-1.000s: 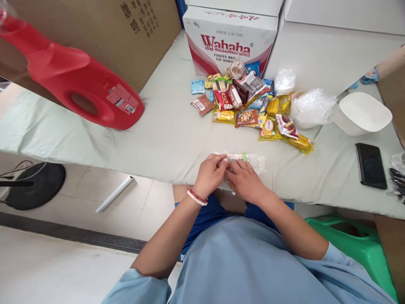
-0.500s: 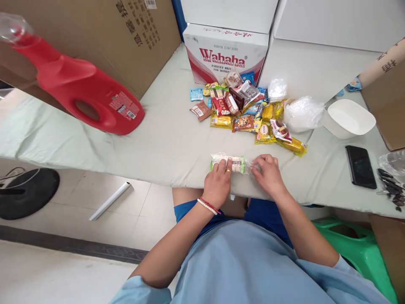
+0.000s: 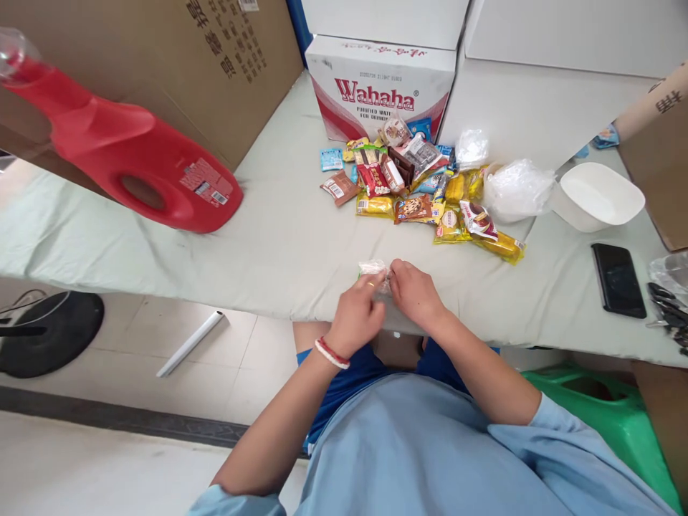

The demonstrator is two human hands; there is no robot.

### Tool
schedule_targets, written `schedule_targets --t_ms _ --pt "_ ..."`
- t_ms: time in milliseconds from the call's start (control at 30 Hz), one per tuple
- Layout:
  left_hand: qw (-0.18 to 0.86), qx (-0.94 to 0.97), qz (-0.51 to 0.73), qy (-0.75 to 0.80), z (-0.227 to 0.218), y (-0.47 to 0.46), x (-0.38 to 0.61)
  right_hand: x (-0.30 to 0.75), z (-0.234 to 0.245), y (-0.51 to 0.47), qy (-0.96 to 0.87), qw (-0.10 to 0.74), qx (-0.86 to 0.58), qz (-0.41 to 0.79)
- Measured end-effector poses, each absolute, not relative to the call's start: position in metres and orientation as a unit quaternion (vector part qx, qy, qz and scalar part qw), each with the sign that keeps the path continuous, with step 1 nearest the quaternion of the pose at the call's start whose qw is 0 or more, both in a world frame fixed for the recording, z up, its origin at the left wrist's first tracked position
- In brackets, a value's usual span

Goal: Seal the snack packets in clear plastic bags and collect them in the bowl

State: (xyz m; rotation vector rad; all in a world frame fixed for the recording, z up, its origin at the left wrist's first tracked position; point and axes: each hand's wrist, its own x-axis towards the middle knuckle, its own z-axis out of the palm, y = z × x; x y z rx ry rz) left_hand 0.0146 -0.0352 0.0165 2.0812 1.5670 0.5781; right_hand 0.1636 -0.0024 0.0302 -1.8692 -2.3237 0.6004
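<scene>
My left hand (image 3: 355, 313) and my right hand (image 3: 414, 294) meet at the near edge of the table (image 3: 279, 236), fingers closed together on a small clear plastic bag (image 3: 373, 271) that holds a green-edged snack. Only the bag's left end shows past my fingers; the rest is covered by both hands. A red and white bead bracelet sits on my left wrist. Farther back lies a pile of wrapped snacks (image 3: 419, 186).
A red detergent jug (image 3: 134, 175) lies on its side at the left. A Wahaha carton (image 3: 379, 86), cardboard boxes, crumpled clear bags (image 3: 516, 188), a white bowl (image 3: 599, 195) and a black phone (image 3: 618, 279) stand around. A green stool (image 3: 607, 412) is at my right.
My hands were spread apart along the bag half a second ago; now they have come together at its left part, bunching it so most of it is hidden.
</scene>
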Motion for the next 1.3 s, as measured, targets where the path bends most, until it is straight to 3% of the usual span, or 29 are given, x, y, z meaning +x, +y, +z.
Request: schedule_targets --t_ms 67,167,267,467,567,667,800,933,1033,1200,1233,1300 --pt "0.227 0.692 0.284 0.624 0.012 -0.025 0.005 0.163 0.029 -0.008 -0.766 0.04 -0.613 0.188" --pt "0.187 0.645 0.27 0.69 0.002 -0.006 0.004 0.164 0.027 -0.01 -0.762 0.054 -0.616 0.196" --pt "0.201 0.668 0.251 0.671 -0.004 -0.001 0.014 0.171 0.026 -0.011 -0.732 0.135 -0.616 0.257" --pt "0.089 0.72 0.444 0.526 0.006 -0.046 0.058 0.212 0.023 -0.041 -0.42 0.422 -0.515 0.617" --pt "0.073 0.786 0.47 0.395 0.008 -0.062 0.083 0.236 0.024 -0.063 -0.292 0.467 -0.473 0.688" --pt "0.163 0.802 0.47 0.331 0.005 -0.064 0.1 0.254 0.021 -0.077 -0.246 0.477 -0.473 0.698" --pt "0.297 0.794 0.455 0.273 0.005 -0.064 0.111 0.264 0.012 -0.085 -0.254 0.49 -0.515 0.656" --pt "0.333 0.798 0.435 0.253 0.013 -0.065 0.109 0.268 0.008 -0.089 -0.321 0.458 -0.548 0.622" --pt "0.242 0.815 0.425 0.312 0.012 -0.056 0.082 0.303 0.016 -0.079 -0.369 0.474 -0.583 0.547" --pt "0.074 0.759 0.362 0.536 -0.02 -0.025 0.019 0.457 0.056 0.002 -0.341 0.645 -0.643 0.234" --pt "0.055 0.747 0.348 0.564 -0.026 -0.021 0.013 0.49 0.065 0.027 -0.32 0.65 -0.668 0.169" --pt "0.029 0.752 0.294 0.589 -0.034 -0.017 0.009 0.542 0.077 0.079 -0.286 0.558 -0.771 0.109"
